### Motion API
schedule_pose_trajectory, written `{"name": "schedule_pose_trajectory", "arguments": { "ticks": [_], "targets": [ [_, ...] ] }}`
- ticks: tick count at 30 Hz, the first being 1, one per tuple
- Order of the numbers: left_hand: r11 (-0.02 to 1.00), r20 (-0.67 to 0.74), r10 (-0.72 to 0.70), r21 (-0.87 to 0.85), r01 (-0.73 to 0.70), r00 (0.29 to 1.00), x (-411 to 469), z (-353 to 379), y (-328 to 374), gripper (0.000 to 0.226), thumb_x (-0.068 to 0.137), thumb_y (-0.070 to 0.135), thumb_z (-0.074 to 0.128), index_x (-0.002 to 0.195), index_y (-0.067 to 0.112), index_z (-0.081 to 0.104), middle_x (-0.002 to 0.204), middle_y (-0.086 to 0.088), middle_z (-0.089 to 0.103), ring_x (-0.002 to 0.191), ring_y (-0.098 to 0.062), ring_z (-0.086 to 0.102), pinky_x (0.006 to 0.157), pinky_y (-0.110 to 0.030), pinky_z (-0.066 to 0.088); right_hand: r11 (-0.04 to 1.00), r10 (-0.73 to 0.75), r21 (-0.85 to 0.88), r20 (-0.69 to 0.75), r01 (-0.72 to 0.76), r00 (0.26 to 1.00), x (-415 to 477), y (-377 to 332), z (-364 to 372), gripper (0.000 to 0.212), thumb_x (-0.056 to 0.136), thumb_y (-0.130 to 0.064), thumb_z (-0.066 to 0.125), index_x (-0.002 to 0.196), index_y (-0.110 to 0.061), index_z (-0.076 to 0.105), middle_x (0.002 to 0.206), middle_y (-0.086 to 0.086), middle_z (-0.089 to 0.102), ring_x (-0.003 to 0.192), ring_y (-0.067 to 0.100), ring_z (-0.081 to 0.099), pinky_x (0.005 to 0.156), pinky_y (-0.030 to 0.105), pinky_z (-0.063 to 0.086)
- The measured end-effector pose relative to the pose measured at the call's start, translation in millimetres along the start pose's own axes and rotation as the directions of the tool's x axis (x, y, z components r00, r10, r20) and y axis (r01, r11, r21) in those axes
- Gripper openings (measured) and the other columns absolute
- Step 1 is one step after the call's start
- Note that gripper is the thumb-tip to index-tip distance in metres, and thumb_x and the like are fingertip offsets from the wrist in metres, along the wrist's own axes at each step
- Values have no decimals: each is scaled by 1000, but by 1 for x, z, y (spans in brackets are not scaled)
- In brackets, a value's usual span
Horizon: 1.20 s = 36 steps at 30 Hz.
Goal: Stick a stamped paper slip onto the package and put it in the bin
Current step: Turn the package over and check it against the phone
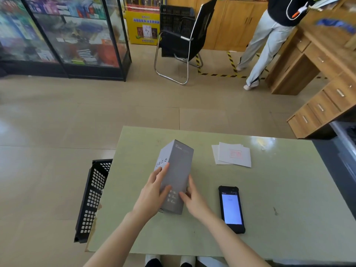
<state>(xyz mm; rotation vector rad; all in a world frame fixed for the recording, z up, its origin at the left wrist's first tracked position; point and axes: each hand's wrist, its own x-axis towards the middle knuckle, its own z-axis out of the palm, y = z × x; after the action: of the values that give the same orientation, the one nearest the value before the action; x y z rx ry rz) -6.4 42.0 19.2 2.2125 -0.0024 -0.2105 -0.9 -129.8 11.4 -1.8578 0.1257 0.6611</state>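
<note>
Package: grey carton (176,176) on the table (289,189), tilted
Hands: left hand (154,191) and right hand (192,197) clasp its long sides
Handling: likely stiff, light; smooth card may slip
Slips: stamped paper slips (234,156) well apart

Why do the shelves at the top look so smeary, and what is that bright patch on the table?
Head view: the glass cabinet blurs towards the wide-angle edge; floor lines bow; ceiling light glares on the table past the stamped slips; the grey box stays fairly sharp.
</note>
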Motion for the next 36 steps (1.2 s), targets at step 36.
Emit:
{"name": "schedule_pose_trajectory", "arguments": {
  "ticks": [36],
  "targets": [
    [933, 57, -351, 102, 344, 935, -1, 31, -1, 91, 84, 52, 58, 151, 33, -1, 152, -12, 24, 136, -30, 35, 104, -45, 39, 969, 42, -243, -2, -41, 999, -26, 35, -14, 59, 92, -22, 50, 140, -47, 27, 146, -15, 42, 121, 9, 52, 99, 31, 47]
  ]
}}
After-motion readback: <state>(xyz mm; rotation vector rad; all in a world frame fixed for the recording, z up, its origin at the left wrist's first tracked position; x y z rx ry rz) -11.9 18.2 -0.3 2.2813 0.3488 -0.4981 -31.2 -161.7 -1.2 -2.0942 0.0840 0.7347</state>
